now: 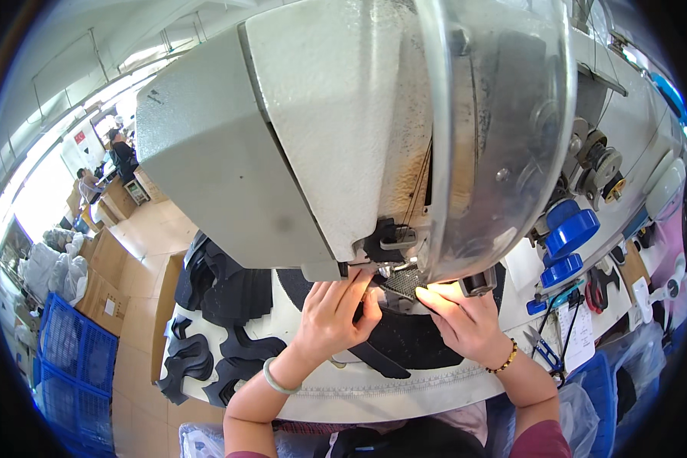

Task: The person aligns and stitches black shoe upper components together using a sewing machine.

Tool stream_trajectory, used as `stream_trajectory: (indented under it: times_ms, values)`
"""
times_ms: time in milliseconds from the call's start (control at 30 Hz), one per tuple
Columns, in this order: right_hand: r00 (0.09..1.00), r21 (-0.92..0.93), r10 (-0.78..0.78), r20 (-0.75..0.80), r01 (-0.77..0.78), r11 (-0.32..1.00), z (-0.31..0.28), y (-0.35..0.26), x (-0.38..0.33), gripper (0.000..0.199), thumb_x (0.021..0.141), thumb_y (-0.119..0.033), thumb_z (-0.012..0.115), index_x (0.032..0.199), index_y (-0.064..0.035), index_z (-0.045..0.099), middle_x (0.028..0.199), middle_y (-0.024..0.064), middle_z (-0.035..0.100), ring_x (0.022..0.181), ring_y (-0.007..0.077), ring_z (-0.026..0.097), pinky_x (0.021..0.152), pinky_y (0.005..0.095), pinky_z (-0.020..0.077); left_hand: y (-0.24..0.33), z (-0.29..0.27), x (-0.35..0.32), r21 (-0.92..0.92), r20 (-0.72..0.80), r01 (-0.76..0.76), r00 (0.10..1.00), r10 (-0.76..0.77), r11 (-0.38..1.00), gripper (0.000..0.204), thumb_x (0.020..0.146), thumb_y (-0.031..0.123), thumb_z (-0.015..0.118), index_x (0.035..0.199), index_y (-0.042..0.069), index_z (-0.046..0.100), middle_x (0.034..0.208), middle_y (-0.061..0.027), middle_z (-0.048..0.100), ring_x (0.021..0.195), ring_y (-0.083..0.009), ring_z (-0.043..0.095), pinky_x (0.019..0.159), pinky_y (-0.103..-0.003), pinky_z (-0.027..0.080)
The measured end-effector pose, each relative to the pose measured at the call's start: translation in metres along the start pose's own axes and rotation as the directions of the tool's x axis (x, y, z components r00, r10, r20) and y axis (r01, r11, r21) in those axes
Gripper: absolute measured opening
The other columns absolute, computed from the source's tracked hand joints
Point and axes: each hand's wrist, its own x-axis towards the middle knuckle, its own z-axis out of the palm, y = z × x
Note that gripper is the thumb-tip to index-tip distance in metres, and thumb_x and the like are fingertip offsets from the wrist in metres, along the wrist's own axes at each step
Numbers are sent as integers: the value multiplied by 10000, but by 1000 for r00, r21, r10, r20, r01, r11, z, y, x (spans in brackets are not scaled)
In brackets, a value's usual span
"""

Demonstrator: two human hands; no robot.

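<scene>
Okay so picture a clock centred on the small textured piece [401, 285] under the sewing machine [320, 137], since that's where both hands are. It's dark grey with a tight, shiny grid over it, mesh-like or knurled. Can't tell if it's fabric or metal, tbh. It's small, sits at a slant, and the lamp lights it up nicely.

Left hand [332, 317] is at 8 o'clock, fingers bent, thumb close to them. Some fingertips are tucked by the machine head, so I can't tell if it's gripping anything. Right hand [466, 324] is at 4 o'clock, loosely curled, with a fingertip at the piece's right edge. Can't tell if anything's pinched in there.

Below it is a wide black sheet [427, 341], matte with a curved outline, and at 6 o'clock a flat black strip [382, 361] with a blunt end runs toward the edge of the white surface [404, 404].

Over at 9 o'clock there's a stack of black pieces [237, 296], and at 8 some wavy black cutouts [187, 365], same matte look.
</scene>
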Motion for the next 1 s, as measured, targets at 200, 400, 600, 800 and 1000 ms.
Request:
stream_trajectory:
  times_ms: [200, 400, 600, 800, 1000]
  values:
    - [1000, 4, 12, 0, -12, 1000, 1, 0, 0, 288, 645, 27, 700, 920, -21, 629, 902, 84, 548, 745, 227, 568, 695, 339, 465, -1, 0, 0, 7, 13, 10, 1000, -10, 1000, 261, 697, 26, 634, 943, -62, 619, 930, -134, 614, 764, -254, 606, 694, -323, 491]
    - [997, 31, 67, -22, -67, 997, -1, 0, -1, 380, 651, 15, 691, 1021, -66, 656, 990, 50, 609, 830, 229, 565, 734, 326, 419, 3, -1, 2, -82, 27, 56, 998, -54, 995, 225, 678, -14, 596, 890, -89, 605, 895, -196, 600, 809, -345, 612, 766, -393, 505]
    - [983, -194, 100, 154, -69, 979, -15, -41, 13, 560, 781, -391, 646, 1133, 38, 571, 1162, 125, 543, 684, 162, 470, 615, 299, 360, 0, -3, 2, -57, 4, -30, 1000, 30, 998, 258, 692, -15, 630, 933, -95, 586, 918, -169, 586, 751, -273, 589, 697, -337, 496]
    - [927, -389, 208, 313, -75, 918, 15, -67, -14, 560, 768, -228, 624, 1243, 40, 494, 1291, 246, 469, 594, 148, 399, 583, 262, 363, 4, -6, 0, -146, 4, 88, 996, -88, 985, 272, 726, -8, 619, 990, -66, 584, 975, -192, 574, 796, -287, 598, 728, -341, 500]
    - [966, 11, 96, 241, -101, 995, -19, -32, 11, 581, 572, -179, 668, 1124, -29, 571, 1240, 179, 538, 597, 153, 475, 594, 276, 406, -2, -23, -20, -631, -27, -32, 999, 19, 775, 516, 669, 275, 788, 1065, 34, 562, 1114, -146, 551, 1150, -308, 512, 1048, -537, 299]
